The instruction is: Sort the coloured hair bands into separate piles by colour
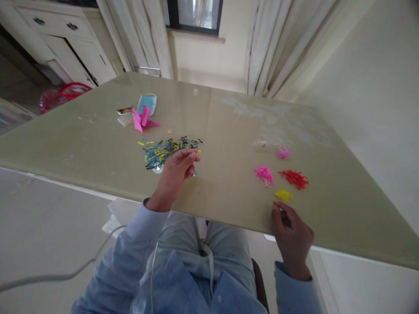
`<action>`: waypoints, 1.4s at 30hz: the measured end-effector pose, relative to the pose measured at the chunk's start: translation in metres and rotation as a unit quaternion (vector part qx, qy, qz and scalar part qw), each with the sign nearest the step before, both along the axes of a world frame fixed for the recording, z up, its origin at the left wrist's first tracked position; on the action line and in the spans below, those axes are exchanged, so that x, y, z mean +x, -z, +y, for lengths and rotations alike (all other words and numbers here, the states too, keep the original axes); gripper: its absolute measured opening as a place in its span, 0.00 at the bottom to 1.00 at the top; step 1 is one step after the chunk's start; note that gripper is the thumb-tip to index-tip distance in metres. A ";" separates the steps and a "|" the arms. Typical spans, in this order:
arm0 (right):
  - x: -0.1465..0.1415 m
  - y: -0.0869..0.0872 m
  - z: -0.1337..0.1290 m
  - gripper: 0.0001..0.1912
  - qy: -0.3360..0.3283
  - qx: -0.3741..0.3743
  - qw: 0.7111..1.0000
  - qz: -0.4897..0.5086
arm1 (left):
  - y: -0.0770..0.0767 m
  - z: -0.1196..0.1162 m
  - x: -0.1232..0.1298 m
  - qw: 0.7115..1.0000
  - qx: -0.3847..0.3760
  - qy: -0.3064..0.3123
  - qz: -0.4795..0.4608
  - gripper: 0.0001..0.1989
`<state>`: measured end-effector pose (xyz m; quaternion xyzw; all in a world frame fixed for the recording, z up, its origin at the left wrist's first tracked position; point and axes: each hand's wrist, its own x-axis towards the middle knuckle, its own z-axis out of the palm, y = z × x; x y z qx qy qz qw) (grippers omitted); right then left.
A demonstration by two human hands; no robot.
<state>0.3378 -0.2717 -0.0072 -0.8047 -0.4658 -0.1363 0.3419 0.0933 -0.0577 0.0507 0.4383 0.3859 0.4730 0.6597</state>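
Observation:
Between the thumb and forefinger of my left hand is a small yellow rubber band, its loop standing out past the fingertips. That hand is over the right edge of a mixed pile of rubber bands in blue, yellow and black, and hides part of it. My right hand is closed in a pinch at the table's near edge; anything in its fingertips is too small to make out. Just beyond it lies a yellow pile of bands, with a pink pile and a red pile behind.
A light purple-pink clump sits beside a clear plastic piece. Farther left on the glossy table are a pink folded paper, a blue face mask and a small packet. A cable hangs at lower left.

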 end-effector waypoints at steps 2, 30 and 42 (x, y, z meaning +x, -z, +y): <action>-0.001 0.000 0.000 0.19 0.001 -0.001 1.000 -0.001 | -0.006 -0.009 0.009 0.999 -0.030 0.019 -0.041 0.19; -0.002 0.005 0.002 0.09 -0.052 0.058 0.995 -0.055 | -0.029 -0.077 0.092 0.958 -0.118 0.190 -0.179 0.12; -0.003 0.004 0.003 0.11 -0.041 0.049 0.997 -0.054 | -0.009 -0.085 0.121 0.982 0.069 0.177 0.024 0.07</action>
